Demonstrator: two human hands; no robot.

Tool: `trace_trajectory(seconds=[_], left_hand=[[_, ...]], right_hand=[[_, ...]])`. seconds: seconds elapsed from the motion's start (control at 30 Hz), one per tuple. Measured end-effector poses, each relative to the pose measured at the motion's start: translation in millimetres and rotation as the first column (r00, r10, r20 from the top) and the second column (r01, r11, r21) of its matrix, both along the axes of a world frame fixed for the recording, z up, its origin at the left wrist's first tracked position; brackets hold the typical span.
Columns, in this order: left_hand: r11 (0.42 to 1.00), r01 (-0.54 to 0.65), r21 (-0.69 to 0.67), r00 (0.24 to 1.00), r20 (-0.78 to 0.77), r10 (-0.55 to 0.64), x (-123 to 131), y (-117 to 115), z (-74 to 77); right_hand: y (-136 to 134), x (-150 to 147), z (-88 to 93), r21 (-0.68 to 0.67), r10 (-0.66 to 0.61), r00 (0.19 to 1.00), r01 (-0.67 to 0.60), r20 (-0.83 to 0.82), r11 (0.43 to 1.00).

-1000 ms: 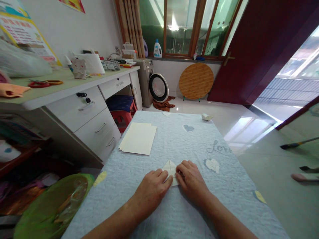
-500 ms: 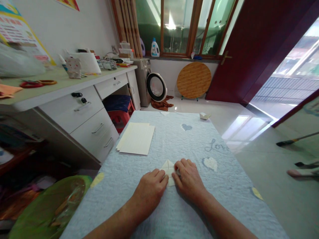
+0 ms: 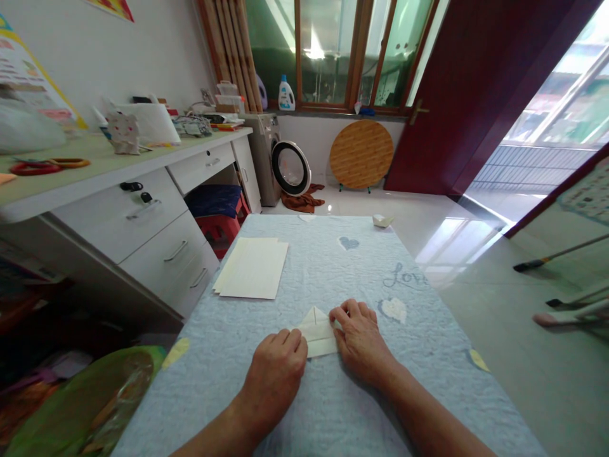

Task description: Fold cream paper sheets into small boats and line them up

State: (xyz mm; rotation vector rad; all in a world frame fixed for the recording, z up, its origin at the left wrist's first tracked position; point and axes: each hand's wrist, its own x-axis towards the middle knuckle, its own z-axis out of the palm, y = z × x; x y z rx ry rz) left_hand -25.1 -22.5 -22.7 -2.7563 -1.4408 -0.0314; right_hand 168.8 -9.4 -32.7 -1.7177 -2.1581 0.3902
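Observation:
A small folded cream paper (image 3: 318, 331) with a pointed top lies on the light blue cloth of the table (image 3: 333, 406). My left hand (image 3: 276, 374) presses its fingertips on the paper's left edge, fingers curled close together. On the paper's right edge rests my right hand (image 3: 360, 336), its fingers bent down and pinching there. Both hands touch the paper, and most of its middle shows between them.
A stack of cream sheets (image 3: 252, 276) lies further back on the left of the table. A small folded paper piece (image 3: 382, 220) sits at the far edge. A white desk with drawers (image 3: 143, 209) stands left. Something green in plastic (image 3: 80, 406) is at lower left.
My hands have drawn apart a little, so more of the folded paper shows between them. The view has shifted slightly to the right.

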Motion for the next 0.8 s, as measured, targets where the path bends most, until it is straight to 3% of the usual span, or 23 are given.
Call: trace_trajectory(seconds=[0.6, 0.8], left_hand=[[0.991, -0.02, 0.13, 1.0, 0.023, 0.018, 3.3, -8.6, -9.8], [0.995, -0.049, 0.086, 0.996, 0.077, 0.043, 1.0, -0.2, -7.0]], right_hand=[[3.6, 15.9, -3.4, -0.015, 0.09, 0.996, -0.091, -0.028, 0.996], [8.4, 20.5, -3.7, -0.006, 0.074, 0.992, -0.075, -0.099, 0.997]])
